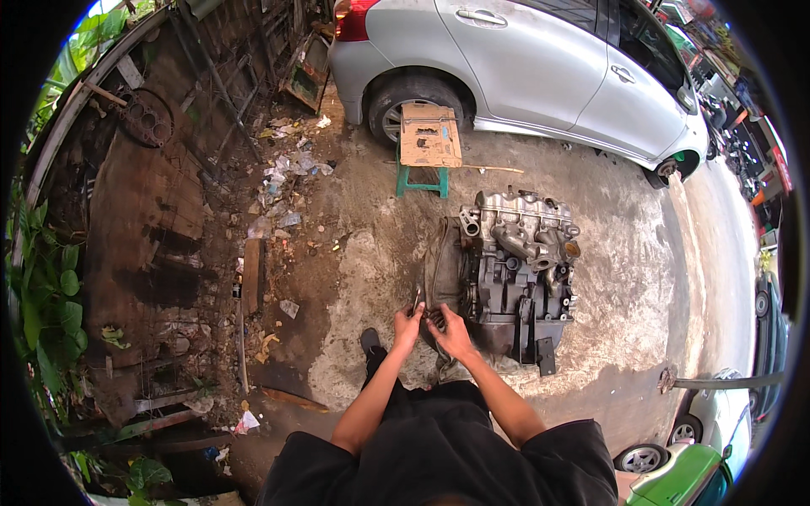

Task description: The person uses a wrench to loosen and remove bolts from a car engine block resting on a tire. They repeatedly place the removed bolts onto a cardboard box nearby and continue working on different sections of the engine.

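Hands meet low over a grimy concrete yard. The left hand [408,323] is closed around a thin dark tool [416,300], the right hand [452,331] grips a small dark ribbed part [434,319], and the two touch. Just beyond the right hand sits a car engine [516,266] on the ground. Farther off stand a green stool [422,180] topped with cardboard [429,135] and a silver car [523,67].
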{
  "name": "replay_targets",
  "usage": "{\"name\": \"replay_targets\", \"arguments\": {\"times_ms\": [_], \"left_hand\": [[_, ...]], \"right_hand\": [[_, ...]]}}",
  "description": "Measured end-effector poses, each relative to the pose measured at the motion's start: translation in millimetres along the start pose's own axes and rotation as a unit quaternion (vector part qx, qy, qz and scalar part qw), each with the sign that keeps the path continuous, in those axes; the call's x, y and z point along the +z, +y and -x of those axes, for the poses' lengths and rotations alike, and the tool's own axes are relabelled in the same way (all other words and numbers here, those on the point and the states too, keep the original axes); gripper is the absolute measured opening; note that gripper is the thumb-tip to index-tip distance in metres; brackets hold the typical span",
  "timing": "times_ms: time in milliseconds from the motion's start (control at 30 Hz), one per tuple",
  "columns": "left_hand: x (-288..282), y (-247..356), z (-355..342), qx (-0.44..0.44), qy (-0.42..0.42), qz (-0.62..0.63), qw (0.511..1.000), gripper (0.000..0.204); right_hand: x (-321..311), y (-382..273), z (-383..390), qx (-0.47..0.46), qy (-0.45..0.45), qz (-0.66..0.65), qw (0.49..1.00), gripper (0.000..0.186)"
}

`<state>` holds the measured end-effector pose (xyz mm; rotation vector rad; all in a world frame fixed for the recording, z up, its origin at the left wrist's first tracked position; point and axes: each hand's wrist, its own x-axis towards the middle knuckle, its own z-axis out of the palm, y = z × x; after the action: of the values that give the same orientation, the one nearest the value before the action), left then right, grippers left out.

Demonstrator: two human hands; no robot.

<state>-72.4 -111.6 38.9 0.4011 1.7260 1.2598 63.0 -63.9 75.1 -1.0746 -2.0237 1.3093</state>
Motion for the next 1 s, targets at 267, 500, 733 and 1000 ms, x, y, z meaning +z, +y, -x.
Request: {"name": "replay_targets", "arguments": {"times_ms": [267, 500, 733, 1000], "left_hand": [[-98.4, 28.1, -57.1, 0.071, -0.098, -0.147, 0.982, 0.039], [-151.3, 63.9, -93.5, 0.050, -0.122, -0.091, 0.987, 0.038], [-164.4, 110.7, -138.9, 0.023, -0.140, -0.033, 0.989, 0.026], [-159.1, 165.3, -233.3, 0.086, -0.188, -0.071, 0.976, 0.016]], "right_hand": [[91.8, -36.7, -50.3, 0.053, 0.066, 0.007, 0.996, 0.029], [135.7, -79.8, -91.6, 0.071, 0.105, -0.028, 0.992, 0.024], [132.6, -90.2, -151.6, 0.091, 0.154, -0.046, 0.983, 0.021], [129.5, -71.4, -259.4, 0.089, 0.166, -0.114, 0.976, 0.020]]}}
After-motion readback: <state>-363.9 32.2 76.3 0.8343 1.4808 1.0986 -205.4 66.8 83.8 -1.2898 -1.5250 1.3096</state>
